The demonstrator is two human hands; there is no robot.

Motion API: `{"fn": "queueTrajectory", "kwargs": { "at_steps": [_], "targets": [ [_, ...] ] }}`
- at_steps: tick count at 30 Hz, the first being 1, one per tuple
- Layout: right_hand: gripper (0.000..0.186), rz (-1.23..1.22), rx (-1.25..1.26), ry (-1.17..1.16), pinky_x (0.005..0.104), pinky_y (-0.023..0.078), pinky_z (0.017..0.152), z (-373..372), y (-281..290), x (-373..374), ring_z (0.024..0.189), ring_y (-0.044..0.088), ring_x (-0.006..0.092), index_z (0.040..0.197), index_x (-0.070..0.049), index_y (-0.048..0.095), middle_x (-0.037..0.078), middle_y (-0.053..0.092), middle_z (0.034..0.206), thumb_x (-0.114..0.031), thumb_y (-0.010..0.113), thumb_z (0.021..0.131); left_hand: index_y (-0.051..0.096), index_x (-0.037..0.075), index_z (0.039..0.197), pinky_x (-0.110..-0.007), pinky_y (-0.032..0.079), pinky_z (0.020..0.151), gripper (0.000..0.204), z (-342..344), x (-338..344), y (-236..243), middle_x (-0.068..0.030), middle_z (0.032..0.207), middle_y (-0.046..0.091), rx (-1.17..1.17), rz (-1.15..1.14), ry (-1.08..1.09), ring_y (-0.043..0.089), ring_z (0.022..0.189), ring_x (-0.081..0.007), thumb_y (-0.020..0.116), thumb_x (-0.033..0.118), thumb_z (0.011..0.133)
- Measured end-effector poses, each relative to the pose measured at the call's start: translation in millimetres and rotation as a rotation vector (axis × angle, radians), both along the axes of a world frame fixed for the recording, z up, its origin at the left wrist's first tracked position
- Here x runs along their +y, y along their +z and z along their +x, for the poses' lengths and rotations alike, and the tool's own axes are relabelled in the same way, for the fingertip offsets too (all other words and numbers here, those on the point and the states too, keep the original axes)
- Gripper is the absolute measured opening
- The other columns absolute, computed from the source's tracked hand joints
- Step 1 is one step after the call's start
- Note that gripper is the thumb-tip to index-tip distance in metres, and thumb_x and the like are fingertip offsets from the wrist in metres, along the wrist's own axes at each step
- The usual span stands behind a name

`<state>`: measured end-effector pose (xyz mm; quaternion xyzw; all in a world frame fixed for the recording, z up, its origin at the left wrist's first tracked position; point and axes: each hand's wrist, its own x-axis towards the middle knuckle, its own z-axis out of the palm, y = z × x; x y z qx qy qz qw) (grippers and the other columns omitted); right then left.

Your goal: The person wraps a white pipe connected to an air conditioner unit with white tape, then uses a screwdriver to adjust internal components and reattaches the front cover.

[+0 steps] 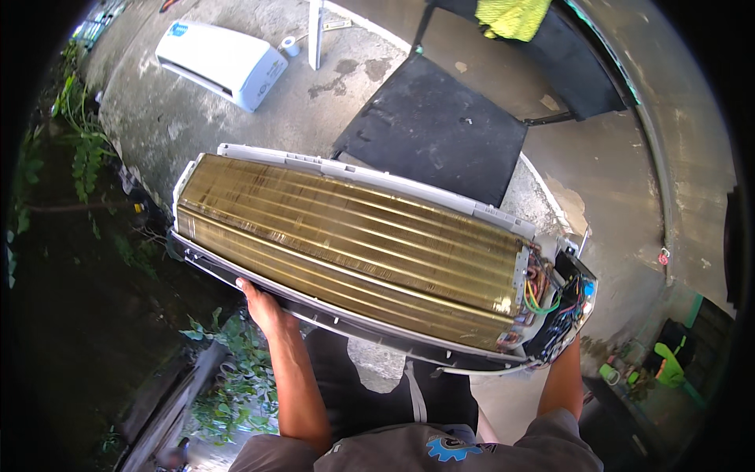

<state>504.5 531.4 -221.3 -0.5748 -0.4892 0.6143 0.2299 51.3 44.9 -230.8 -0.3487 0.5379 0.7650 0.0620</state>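
Note:
An air conditioner indoor unit (354,252) with its cover off lies tilted across the middle of the view, showing golden finned coils, a white frame and a cluster of coloured wires (543,291) at its right end. My left hand (266,308) grips its lower edge left of centre, thumb showing and fingers mostly behind it. My right hand (562,350) is at the lower right end, below the wiring, with its fingers hidden behind the unit.
A white cover (216,59) lies on concrete at upper left beside a small white roll (289,46) and an upright white strip (314,31). A black chair (440,126) with a yellow cloth (507,17) stands beyond the unit. Plants (86,149) border the concrete's left edge.

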Motion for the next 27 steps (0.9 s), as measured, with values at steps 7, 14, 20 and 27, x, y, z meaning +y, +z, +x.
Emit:
{"fn": "queueTrajectory", "kwargs": {
  "at_steps": [7,14,20,27],
  "targets": [
    [0.059,-0.085,0.058,-0.122,0.0379,0.06,0.09,-17.0,-69.3,121.6,0.101,0.073,0.0207,0.135,0.0,0.063,0.009,0.074,0.117,-0.052,0.059,0.106,0.043,-0.006,0.156,-0.043,0.045,0.119,0.07,-40.8,154.4,46.6,-0.0194,0.158,0.051,0.11,-0.087,-0.116,0.056,0.138,-0.0318,0.041,0.051,0.115],
    [0.056,-0.17,0.084,-0.191,0.0386,0.06,0.088,-28.3,-123.4,170.8,0.099,0.073,0.021,0.133,-0.001,0.065,0.009,0.074,0.115,-0.05,0.059,0.106,0.045,-0.003,0.155,-0.045,0.048,0.115,0.069,-74.9,245.4,19.2,-0.0171,0.155,0.054,0.104,-0.139,-0.172,0.058,0.137,-0.0333,0.045,0.051,0.113],
    [0.054,-0.217,0.093,-0.23,0.0392,0.06,0.086,-31.9,-152.2,184.9,0.097,0.073,0.0213,0.132,-0.001,0.066,0.008,0.074,0.114,-0.048,0.06,0.106,0.046,-0.007,0.153,-0.045,0.049,0.114,0.068,-87.9,284.2,10.2,-0.0199,0.153,0.055,0.088,-0.189,-0.211,0.059,0.135,-0.0332,0.044,0.049,0.114],
    [0.052,-0.238,0.083,-0.234,0.0399,0.061,0.084,-37.0,-161.7,205.1,0.096,0.074,0.0217,0.13,-0.001,0.067,0.008,0.075,0.112,-0.047,0.06,0.106,0.045,-0.008,0.154,-0.044,0.049,0.116,0.068,-110.8,308.7,5.1,-0.0217,0.154,0.055,0.11,-0.187,-0.232,0.06,0.135,-0.0343,0.044,0.048,0.114]
  ]
}}
